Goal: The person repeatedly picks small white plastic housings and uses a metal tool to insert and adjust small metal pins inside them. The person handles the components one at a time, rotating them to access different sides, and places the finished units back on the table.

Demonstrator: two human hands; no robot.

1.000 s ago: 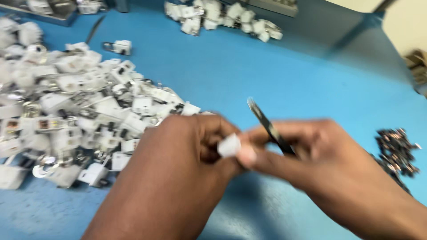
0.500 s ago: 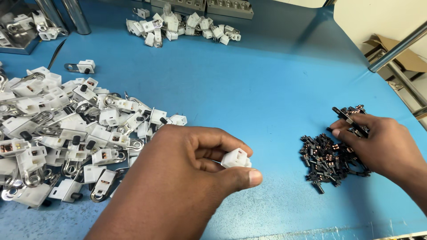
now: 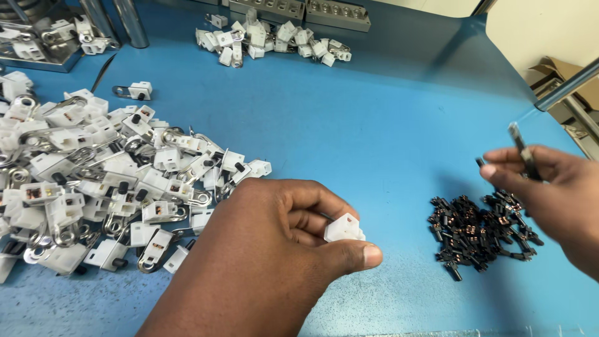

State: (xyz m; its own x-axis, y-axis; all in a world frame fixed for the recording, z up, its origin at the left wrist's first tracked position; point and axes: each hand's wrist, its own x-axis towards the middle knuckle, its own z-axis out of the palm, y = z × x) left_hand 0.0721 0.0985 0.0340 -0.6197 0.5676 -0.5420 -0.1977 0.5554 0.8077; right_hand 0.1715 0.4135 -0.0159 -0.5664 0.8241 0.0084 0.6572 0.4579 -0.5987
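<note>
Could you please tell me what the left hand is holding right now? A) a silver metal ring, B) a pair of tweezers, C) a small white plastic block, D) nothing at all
C: the left hand pinches a small white plastic block between thumb and fingers, above the blue table.

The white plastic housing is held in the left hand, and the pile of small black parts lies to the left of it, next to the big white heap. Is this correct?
Not quite. The white plastic housing is indeed in the left hand, but the pile of small black parts lies to the right of it, below the right hand, apart from the big white heap. The head view shows this.
</note>
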